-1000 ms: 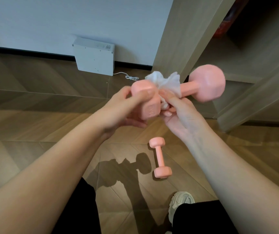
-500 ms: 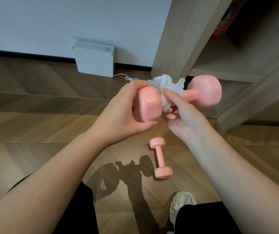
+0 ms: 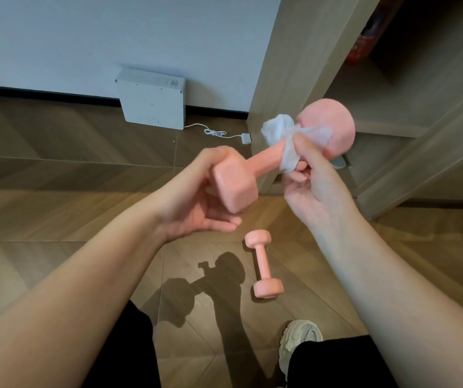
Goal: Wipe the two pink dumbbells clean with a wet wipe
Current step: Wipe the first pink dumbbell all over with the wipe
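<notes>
Two pink dumbbells. Held dumbbell [image 3: 264,161] is up in the air btw both hands, tilted, far head higher. Left hand [image 3: 194,208] w/ fingers [image 3: 217,155] curled round its near head. Right hand [image 3: 317,191] pinches the wet wipe [image 3: 280,130] round the handle, just beside the far head. Second dumbbell [image 3: 263,263] lies on the wood floor [image 3: 56,214] below, near a shoe [image 3: 300,340].
</notes>
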